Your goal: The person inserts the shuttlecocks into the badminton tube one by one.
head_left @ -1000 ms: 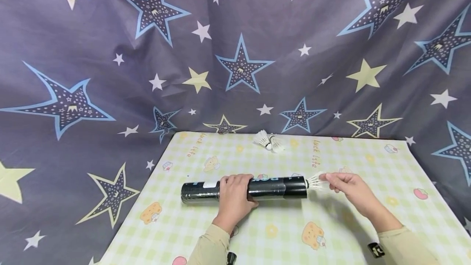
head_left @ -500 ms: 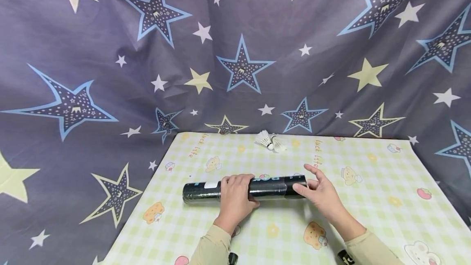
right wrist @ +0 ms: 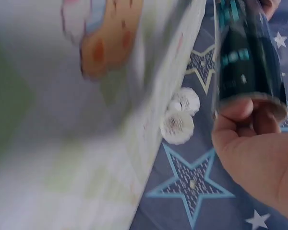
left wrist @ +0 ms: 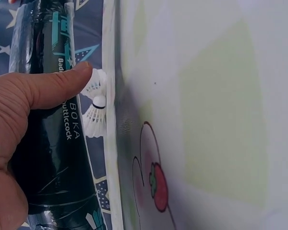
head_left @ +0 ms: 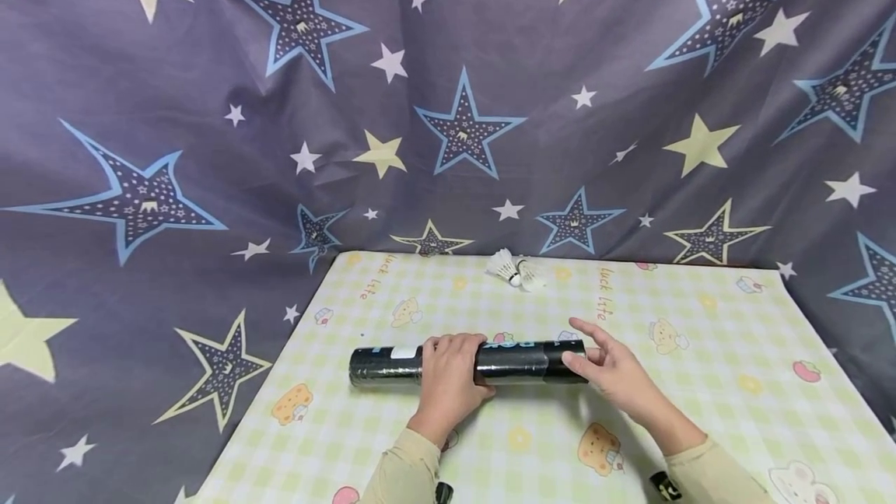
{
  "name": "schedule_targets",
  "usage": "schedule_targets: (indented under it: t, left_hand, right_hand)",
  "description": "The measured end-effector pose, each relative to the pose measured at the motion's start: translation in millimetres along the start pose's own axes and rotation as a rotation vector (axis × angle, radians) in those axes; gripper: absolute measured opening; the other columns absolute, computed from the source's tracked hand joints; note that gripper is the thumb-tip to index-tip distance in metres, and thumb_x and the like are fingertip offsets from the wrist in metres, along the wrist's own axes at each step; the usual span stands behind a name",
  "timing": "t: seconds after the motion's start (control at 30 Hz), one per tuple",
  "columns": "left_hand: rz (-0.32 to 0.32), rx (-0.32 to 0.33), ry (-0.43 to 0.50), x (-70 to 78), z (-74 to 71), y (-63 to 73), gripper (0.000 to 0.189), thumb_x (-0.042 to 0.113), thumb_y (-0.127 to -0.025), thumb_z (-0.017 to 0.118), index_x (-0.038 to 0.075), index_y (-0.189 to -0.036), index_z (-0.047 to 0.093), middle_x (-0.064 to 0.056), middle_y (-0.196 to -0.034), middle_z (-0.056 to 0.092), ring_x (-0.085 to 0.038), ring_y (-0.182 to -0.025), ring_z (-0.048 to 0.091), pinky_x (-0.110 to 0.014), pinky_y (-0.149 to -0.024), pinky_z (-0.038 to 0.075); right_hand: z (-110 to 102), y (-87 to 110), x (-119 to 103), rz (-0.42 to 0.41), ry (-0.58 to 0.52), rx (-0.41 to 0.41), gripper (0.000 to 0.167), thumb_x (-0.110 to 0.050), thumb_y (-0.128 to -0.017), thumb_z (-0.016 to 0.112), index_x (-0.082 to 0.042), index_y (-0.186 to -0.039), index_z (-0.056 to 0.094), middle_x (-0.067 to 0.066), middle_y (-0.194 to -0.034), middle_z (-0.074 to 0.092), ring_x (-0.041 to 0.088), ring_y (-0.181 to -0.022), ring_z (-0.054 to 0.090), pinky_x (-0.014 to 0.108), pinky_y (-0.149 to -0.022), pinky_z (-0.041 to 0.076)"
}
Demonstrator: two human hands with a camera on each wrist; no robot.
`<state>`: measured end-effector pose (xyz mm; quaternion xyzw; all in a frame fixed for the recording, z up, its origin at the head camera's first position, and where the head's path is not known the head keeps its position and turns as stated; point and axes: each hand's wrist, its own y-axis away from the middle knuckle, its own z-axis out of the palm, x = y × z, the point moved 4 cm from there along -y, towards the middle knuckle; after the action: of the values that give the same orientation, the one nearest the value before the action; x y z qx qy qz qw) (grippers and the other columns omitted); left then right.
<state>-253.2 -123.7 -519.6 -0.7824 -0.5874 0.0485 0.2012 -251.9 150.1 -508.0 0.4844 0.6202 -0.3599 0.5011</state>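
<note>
A black shuttlecock tube point(head_left: 514, 362) with blue lettering lies sideways. My left hand point(head_left: 451, 383) grips it around the middle, the thumb lying across the BOKA lettering on the tube point(left wrist: 53, 158) in the left wrist view. At the tube's right end is my right hand point(head_left: 616, 376), index finger stretched out and thumb by the rim. The right wrist view has fingers of this hand point(right wrist: 259, 153) reaching into the open end of the tube point(right wrist: 247, 72), their tips hidden inside. No shuttlecock shows in the right hand.
Two white shuttlecocks point(head_left: 516, 269) lie together near the table's back edge. A checked cloth point(head_left: 700, 395) with cartoon prints covers the table. Behind it hangs a dark curtain point(head_left: 490, 29) with stars.
My right hand held a shuttlecock by its feathers at the tube's opening; it then moved left to the tube's end, and that shuttlecock is out of sight. The left hand keeps its grip.
</note>
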Motion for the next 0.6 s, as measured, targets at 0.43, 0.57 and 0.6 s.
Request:
schedule_targets:
  t: [0.43,0.57,0.6]
  left_hand:
    - [0.035,-0.047,-0.050,-4.6,1.4,6.1,0.088,0.050,-0.059,0.104,0.026,-0.135,0.069,0.005,-0.128,0.075,-0.021,-0.119,0.067,-0.050,-0.109,0.043]
    - [0.053,-0.049,-0.059,-3.6,1.8,9.0,0.088,0.051,-0.059,0.104,0.025,-0.135,0.069,0.004,-0.128,0.075,-0.021,-0.117,0.067,-0.050,-0.108,0.044]
    - [0.058,-0.045,-0.061,-2.8,2.1,9.7,0.088,0.051,-0.059,0.104,0.025,-0.135,0.069,0.004,-0.127,0.076,-0.021,-0.117,0.068,-0.050,-0.107,0.044]
  right_hand:
    - [-46,-72.9,-26,-0.149,0.477,-0.023,0.045,-0.027,-0.111,0.060,0.001,-0.147,0.059,0.019,-0.112,0.080,0.027,-0.096,0.074,0.035,-0.082,0.058]
    - [-31,-105.0,-32,-0.104,0.388,-0.104,0.060,-0.027,-0.114,0.053,0.001,-0.164,0.036,0.030,-0.139,0.068,0.039,-0.114,0.072,0.046,-0.094,0.060]
    - [-26,-112.4,-31,-0.080,0.356,-0.126,0.064,-0.027,-0.114,0.052,0.001,-0.167,0.029,0.032,-0.145,0.063,0.044,-0.118,0.070,0.049,-0.098,0.060]
